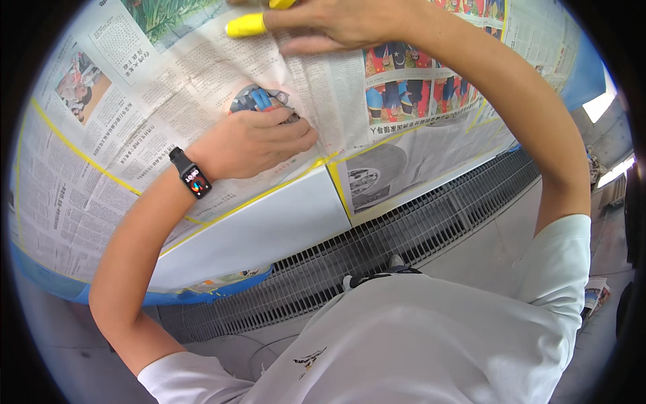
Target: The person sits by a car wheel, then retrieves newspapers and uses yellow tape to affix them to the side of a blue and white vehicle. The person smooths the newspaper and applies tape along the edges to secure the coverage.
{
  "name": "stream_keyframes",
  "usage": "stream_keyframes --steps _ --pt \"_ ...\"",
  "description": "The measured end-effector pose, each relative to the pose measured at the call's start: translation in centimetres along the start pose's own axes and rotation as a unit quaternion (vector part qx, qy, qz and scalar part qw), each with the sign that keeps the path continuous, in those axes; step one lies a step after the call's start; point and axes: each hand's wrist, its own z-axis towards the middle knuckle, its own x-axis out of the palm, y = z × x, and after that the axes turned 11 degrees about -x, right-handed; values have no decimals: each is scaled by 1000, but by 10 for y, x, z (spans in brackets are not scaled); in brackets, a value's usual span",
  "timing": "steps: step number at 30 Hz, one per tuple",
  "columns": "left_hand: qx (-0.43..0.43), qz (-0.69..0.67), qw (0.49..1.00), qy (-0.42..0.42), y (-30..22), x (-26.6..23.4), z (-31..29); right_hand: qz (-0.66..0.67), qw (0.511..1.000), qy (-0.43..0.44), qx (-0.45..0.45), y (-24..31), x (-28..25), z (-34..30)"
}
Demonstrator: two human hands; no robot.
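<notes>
My left hand (266,140), with a black smartwatch (195,180) on its wrist, rests on a newspaper sheet (168,87). Its fingers are bent and drawn together beside a round patch with blue shapes (259,99); whether they pinch anything is hidden. Creases run through the paper around them. Farther off, my right hand (336,25) lies across the sheet with its fingers stretched out to the left. Bright yellow coverings (246,25), possibly tape or finger cots, sit on the ends of its fingers. Yellow tape (269,194) runs along the paper's lower edge.
The newspaper covers a large curved panel. Below the tape a bare white strip (256,236) shows, with blue sheeting (202,291) under its left end. A metal floor grating (309,269) passes below the panel. More newsprint lies on the floor at right (593,296).
</notes>
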Motion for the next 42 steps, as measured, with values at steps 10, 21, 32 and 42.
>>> stream_keyframes --steps 10,21,32,42 --pt "-49 -72 996 -15 44 -17 -3 59 997 -44 3 -3 15 -4" --pt "-35 -79 996 18 74 -26 11 60 991 -120 9 -11 24 -18" --pt "-115 -75 980 147 57 -33 -6 21 989 -144 21 -8 31 -15" --pt "-105 -98 976 161 19 -28 -22 24 990 -133 33 -8 24 -15"
